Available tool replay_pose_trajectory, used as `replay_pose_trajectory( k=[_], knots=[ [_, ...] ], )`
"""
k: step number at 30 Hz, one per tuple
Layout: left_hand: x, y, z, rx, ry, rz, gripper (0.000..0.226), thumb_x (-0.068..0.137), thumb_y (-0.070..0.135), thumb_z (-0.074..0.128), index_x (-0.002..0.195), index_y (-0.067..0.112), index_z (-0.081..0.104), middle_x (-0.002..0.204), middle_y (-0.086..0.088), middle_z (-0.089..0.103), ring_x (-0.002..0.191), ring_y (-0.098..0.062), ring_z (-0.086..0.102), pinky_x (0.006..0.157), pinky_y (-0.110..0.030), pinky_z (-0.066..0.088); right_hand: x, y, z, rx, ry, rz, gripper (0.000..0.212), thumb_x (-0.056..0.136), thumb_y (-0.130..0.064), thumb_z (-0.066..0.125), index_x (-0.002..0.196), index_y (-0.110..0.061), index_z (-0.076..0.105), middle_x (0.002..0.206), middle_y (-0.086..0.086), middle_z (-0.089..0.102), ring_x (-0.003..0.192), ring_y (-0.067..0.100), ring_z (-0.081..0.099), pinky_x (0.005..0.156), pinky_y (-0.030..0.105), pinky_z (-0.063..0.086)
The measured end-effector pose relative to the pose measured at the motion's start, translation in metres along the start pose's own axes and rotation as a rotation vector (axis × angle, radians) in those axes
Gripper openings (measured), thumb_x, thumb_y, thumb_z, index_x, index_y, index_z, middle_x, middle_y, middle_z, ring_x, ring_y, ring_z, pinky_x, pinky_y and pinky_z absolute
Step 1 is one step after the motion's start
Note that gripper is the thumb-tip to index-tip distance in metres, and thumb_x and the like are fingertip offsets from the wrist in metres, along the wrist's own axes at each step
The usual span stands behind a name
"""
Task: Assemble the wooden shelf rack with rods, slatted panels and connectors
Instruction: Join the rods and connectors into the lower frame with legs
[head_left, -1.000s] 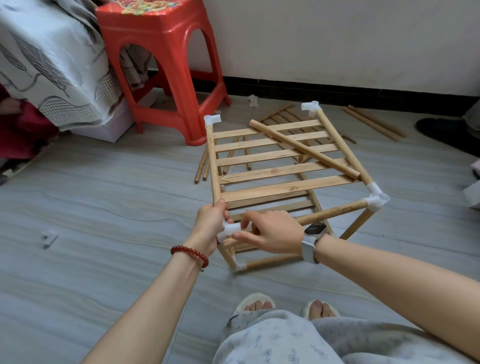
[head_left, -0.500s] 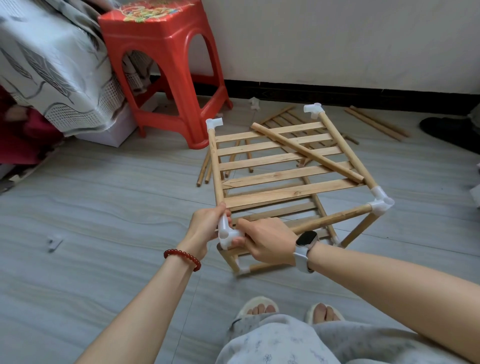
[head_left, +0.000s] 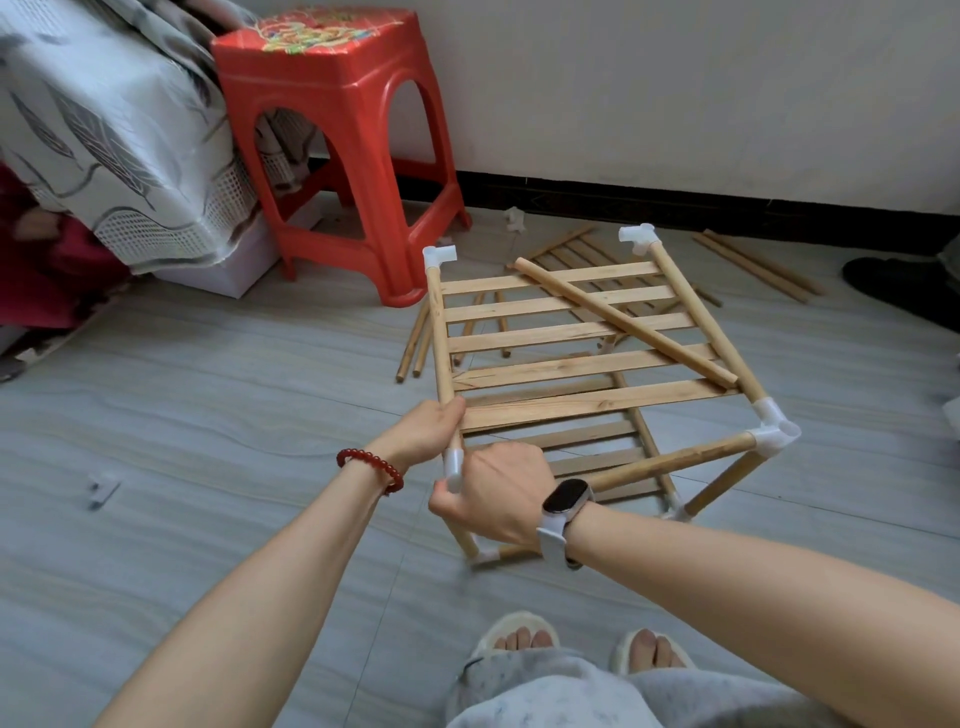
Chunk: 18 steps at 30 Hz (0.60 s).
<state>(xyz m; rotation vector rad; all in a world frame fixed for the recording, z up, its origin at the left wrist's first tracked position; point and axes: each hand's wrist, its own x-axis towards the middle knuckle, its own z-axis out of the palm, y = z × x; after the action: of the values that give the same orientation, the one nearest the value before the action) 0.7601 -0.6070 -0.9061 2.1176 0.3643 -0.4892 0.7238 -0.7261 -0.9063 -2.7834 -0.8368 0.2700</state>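
The partly built wooden rack (head_left: 587, 364) stands on the floor in front of me, its top slatted panel framed by rods with white plastic connectors at the corners. A loose rod (head_left: 623, 322) lies diagonally across the slats. My left hand (head_left: 428, 428) grips the left side rod just above the near-left corner. My right hand (head_left: 496, 491) holds the white connector (head_left: 453, 467) at that corner, covering most of it and the end of the front rod (head_left: 670, 462). A lower slatted panel (head_left: 592, 457) shows beneath.
A red plastic stool (head_left: 337, 140) stands at the back left beside a bed with a patterned cover (head_left: 109, 135). Spare rods (head_left: 758, 265) and another slatted panel (head_left: 566, 249) lie by the wall. A small white connector (head_left: 101, 488) lies on the floor at left. My slippered feet (head_left: 582, 642) are below.
The white connector has turned from lying sideways to pointing along the left side rod. My right hand has closed over the corner, and my view has moved closer.
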Motion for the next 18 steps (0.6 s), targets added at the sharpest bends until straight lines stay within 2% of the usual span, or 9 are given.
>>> replay_pose_trajectory(
  k=[2,4,8,13,17,18],
  knots=[
    [0.001,0.002,-0.001,0.035,0.01,0.009,0.046,0.101,0.033,0.029,0.06,0.015,0.04,0.055,0.001,0.04,0.052,-0.013,0.037,0.05,-0.024,0.031,-0.002,0.001,-0.005,-0.119,0.04,-0.083,0.047,0.088,-0.044,0.037,0.051,-0.015,0.031,0.047,-0.001,0.036,0.043,0.015,0.031,0.047,0.026,0.02],
    [0.002,0.005,-0.001,0.043,0.026,0.011,0.044,0.1,0.031,0.029,0.06,0.014,0.038,0.054,0.0,0.037,0.049,-0.013,0.035,0.047,-0.024,0.029,-0.002,0.004,-0.01,-0.165,0.065,-0.146,0.05,0.089,-0.042,0.037,0.049,-0.014,0.029,0.046,-0.001,0.032,0.044,0.016,0.028,0.051,0.028,0.023],
    [0.004,0.007,0.002,0.024,0.041,-0.004,0.039,0.099,0.03,0.03,0.064,0.014,0.04,0.058,-0.001,0.038,0.052,-0.015,0.035,0.05,-0.027,0.03,-0.005,0.008,-0.015,-0.212,0.07,-0.2,0.047,0.09,-0.038,0.037,0.05,-0.016,0.026,0.048,-0.002,0.03,0.049,0.018,0.031,0.06,0.031,0.027],
    [0.004,0.004,0.006,0.027,0.074,-0.003,0.04,0.098,0.032,0.03,0.064,0.015,0.04,0.061,0.0,0.038,0.055,-0.014,0.035,0.05,-0.027,0.029,-0.006,0.003,-0.007,-0.099,0.07,-0.018,0.046,0.086,-0.046,0.039,0.05,-0.017,0.033,0.046,-0.005,0.033,0.042,0.013,0.029,0.046,0.026,0.021],
    [0.002,0.002,0.006,0.019,0.042,-0.014,0.04,0.098,0.032,0.03,0.062,0.016,0.038,0.058,0.0,0.036,0.052,-0.013,0.034,0.049,-0.025,0.029,-0.01,0.005,-0.007,-0.244,0.171,-0.169,0.04,0.084,-0.04,0.049,0.054,-0.016,0.038,0.048,-0.003,0.035,0.049,0.017,0.033,0.056,0.029,0.025],
    [0.002,0.002,0.006,0.009,0.025,-0.019,0.04,0.098,0.031,0.03,0.062,0.016,0.037,0.058,0.0,0.036,0.052,-0.013,0.034,0.049,-0.024,0.03,-0.01,0.007,-0.009,-0.272,0.151,-0.204,0.037,0.084,-0.039,0.048,0.057,-0.015,0.041,0.05,-0.002,0.036,0.051,0.018,0.034,0.06,0.031,0.025]
  ],
)
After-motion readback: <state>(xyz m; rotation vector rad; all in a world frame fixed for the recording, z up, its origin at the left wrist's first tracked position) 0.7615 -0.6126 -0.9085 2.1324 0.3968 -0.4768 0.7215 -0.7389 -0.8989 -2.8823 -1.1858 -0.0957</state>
